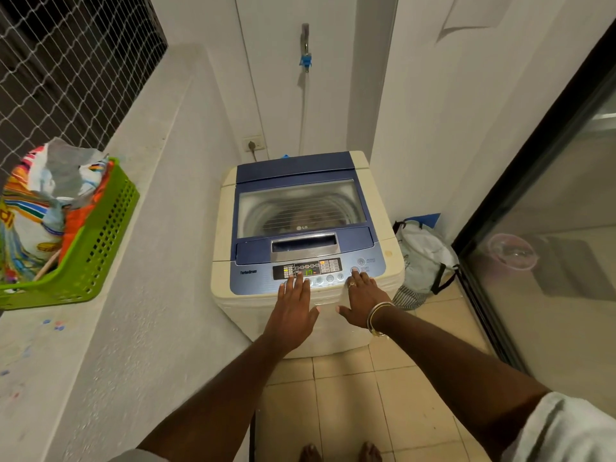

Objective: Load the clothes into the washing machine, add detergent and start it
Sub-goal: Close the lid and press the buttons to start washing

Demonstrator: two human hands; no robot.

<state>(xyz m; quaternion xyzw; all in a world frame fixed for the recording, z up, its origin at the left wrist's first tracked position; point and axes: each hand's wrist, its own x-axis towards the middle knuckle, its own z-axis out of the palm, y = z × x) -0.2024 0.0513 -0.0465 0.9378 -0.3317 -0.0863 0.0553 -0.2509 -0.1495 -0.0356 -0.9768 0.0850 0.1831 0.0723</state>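
A cream top-loading washing machine [223, 261] with a blue lid stands in the corner. Its glass lid [300, 205] is down, and the drum shows dimly through it. The control panel [308, 269] is lit with green digits. My left hand [293, 306] lies flat with straight fingers, fingertips on the panel's left buttons. My right hand [361, 300], with a ring and bangles, has its fingers stretched onto the round button at the panel's right end. A green basket [96, 248] on the left ledge holds colourful detergent bags [36, 201].
A white bag [423, 255] with black straps sits on the tiled floor right of the machine. A glass sliding door [550, 245] runs along the right. A tap [305, 48] and a wall socket [254, 144] are behind the machine. Netting covers the opening at upper left.
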